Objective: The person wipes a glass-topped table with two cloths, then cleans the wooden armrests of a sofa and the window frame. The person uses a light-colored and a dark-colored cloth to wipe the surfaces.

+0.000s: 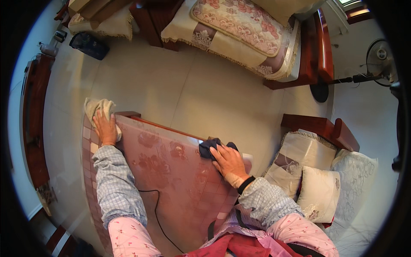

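Both my hands rest on cloths at the far edge of a low table covered with a pinkish, flower-patterned clear sheet [171,171]. At the far left corner my left hand [106,128] grips a beige cloth [98,106], its fingers stretched over the folds that hang past the edge. To the right, near the far right corner, my right hand [229,162] holds a dark navy cloth [207,148], its fingers pressed down on it. Part of each cloth is hidden beneath the fingers. A thin black cable [156,210] runs across the near part of the tabletop.
Across the tiled floor [222,85] stands a wooden sofa with a floral cushion mat [244,21]. At right is a wooden chair with a cream pillow [319,193]. A dark bin [89,45] stands at far left, a long wooden cabinet [34,128] along the left wall, a fan [380,55] at far right.
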### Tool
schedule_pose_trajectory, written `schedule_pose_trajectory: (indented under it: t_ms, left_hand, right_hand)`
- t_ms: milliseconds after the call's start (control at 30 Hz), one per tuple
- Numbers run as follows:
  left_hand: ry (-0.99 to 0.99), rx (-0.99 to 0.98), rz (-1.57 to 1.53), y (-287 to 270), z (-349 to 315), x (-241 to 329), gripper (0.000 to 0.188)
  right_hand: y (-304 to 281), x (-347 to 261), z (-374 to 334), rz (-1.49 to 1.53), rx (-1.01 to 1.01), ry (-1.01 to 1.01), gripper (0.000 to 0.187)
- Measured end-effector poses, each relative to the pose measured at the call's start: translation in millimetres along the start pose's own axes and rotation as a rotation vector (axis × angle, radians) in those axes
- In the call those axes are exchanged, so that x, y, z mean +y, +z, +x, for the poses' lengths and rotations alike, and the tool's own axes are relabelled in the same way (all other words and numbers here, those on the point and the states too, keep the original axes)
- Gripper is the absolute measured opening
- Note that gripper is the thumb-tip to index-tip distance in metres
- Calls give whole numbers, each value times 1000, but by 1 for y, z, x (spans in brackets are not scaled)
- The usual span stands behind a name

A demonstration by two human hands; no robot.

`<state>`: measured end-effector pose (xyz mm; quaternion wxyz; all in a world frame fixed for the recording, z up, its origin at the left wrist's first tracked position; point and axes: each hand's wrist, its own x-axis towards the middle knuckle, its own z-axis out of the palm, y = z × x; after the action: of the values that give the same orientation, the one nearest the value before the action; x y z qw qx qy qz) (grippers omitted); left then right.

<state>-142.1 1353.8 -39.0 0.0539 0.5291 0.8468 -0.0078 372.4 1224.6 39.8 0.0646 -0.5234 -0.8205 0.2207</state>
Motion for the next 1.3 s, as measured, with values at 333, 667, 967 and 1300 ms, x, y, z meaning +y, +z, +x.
schedule_pose_trajectory:
  t_ms: [333, 667, 967, 1300]
  left_hand:
    - [295, -151, -94, -16, -295, 120, 86]
    - [384, -233, -239, -17, -430, 98, 81]
    - [130, -407, -162, -26, -576, -15, 81]
    - [0, -232, -164, 3, -687, -83, 79]
  right_hand:
    - [5, 2, -5, 37, 81, -36, 56]
    - [32, -34, -105, -7, 203, -24, 50]
    - [75, -84, -241, 165, 73, -168, 48]
    - [96, -47, -193, 30, 435, 83, 46]
